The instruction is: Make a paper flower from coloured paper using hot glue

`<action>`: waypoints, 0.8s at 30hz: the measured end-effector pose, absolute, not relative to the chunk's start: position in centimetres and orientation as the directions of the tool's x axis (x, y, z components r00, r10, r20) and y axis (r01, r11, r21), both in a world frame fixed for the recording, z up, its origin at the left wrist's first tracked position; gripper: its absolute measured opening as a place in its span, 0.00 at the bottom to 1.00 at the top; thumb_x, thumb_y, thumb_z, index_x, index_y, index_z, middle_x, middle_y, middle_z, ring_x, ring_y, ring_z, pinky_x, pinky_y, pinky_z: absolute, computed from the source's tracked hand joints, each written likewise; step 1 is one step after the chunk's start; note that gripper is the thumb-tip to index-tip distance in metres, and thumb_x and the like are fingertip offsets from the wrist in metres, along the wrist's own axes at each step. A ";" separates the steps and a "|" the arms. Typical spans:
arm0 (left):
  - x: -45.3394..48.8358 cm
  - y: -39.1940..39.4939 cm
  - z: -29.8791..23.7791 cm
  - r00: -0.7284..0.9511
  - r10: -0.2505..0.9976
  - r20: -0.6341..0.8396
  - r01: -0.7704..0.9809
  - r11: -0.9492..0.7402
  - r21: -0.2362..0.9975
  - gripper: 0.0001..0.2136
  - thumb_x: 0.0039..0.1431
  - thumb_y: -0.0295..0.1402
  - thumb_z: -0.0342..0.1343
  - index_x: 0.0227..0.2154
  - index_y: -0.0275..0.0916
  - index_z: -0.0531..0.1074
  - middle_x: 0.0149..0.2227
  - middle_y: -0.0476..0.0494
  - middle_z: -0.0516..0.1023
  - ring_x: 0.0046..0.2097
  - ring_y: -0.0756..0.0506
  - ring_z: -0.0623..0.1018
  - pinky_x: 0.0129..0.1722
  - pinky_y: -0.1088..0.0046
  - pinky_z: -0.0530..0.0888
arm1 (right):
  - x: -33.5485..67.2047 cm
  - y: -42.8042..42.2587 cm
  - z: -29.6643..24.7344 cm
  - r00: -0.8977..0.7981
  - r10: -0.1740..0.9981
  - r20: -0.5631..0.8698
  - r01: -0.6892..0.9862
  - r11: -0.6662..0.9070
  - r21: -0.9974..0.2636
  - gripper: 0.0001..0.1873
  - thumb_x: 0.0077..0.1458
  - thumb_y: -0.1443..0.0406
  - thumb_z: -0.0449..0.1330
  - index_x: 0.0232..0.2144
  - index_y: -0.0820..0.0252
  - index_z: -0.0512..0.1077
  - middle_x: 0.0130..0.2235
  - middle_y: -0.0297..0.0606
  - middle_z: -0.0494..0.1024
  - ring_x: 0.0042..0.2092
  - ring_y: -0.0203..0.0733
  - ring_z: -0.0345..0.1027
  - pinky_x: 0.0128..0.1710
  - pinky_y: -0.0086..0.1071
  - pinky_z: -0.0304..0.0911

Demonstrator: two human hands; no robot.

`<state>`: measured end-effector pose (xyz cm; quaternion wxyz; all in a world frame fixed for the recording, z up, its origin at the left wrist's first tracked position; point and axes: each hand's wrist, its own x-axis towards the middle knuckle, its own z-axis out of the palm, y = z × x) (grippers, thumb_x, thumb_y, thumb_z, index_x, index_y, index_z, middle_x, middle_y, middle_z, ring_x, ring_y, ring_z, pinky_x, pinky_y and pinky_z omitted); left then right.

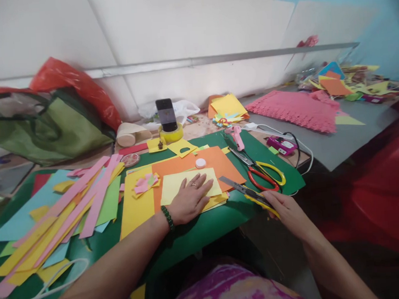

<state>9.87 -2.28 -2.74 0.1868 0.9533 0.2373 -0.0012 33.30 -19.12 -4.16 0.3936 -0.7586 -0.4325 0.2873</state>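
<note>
My left hand (192,197) lies flat with its fingers spread on a pale yellow sheet of paper (172,183). That sheet rests on orange paper (229,168) and yellow card (132,214). In my right hand (284,207) is a yellow and black utility knife (252,194), its blade out and pointing left toward the sheet's right edge. The blade is apart from the pale sheet. A small white round lid (200,162) sits just beyond my left fingertips. Scissors (260,175) with red and yellow handles lie beyond the knife. A pink paper flower (145,183) is left of the sheet.
Colored paper strips (61,212) cover the left of the green mat (191,240). A phone (166,114) leans upright on a yellow tape roll (171,134). Farther right are a pink glue gun (237,138), a purple box (282,145) and cables. A green bag (49,127) stands back left.
</note>
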 end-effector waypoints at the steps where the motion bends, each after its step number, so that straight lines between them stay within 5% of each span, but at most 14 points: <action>1: 9.9 -2.4 -2.8 0.883 0.457 -0.105 0.463 -0.813 0.355 0.25 0.67 0.41 0.35 0.65 0.45 0.49 0.69 0.39 0.47 0.69 0.38 0.47 0.62 0.43 0.48 | 33.3 -19.1 -4.3 0.471 0.879 -0.072 0.439 -0.304 -0.845 0.27 0.54 0.45 0.47 0.30 0.60 0.72 0.16 0.30 0.63 0.20 0.37 0.59 0.20 0.29 0.56; 7: 10.3 -2.8 -2.4 0.853 0.498 -0.158 0.522 -0.799 0.300 0.26 0.67 0.40 0.33 0.66 0.39 0.45 0.69 0.38 0.44 0.69 0.40 0.44 0.63 0.45 0.46 | 33.0 -18.6 -4.3 0.446 0.895 0.025 0.519 -0.236 -0.822 0.19 0.50 0.49 0.56 0.34 0.58 0.73 0.24 0.32 0.70 0.24 0.36 0.61 0.22 0.27 0.58; 13: 10.5 -2.8 -2.8 0.840 0.513 -0.177 0.543 -0.804 0.242 0.28 0.67 0.40 0.33 0.66 0.34 0.44 0.69 0.38 0.43 0.69 0.41 0.44 0.64 0.47 0.45 | 33.3 -18.3 -4.6 0.482 0.876 -0.006 0.450 -0.254 -0.856 0.21 0.53 0.49 0.53 0.34 0.59 0.73 0.21 0.32 0.69 0.19 0.35 0.59 0.19 0.27 0.57; 24: 10.6 -3.0 -2.4 0.832 0.518 -0.199 0.554 -0.799 0.235 0.27 0.67 0.38 0.34 0.66 0.36 0.44 0.69 0.37 0.43 0.69 0.40 0.43 0.64 0.47 0.46 | 33.4 -19.0 -4.4 0.374 0.926 -0.058 0.587 -0.285 -0.758 0.22 0.56 0.49 0.50 0.35 0.57 0.76 0.24 0.33 0.74 0.21 0.37 0.63 0.22 0.29 0.59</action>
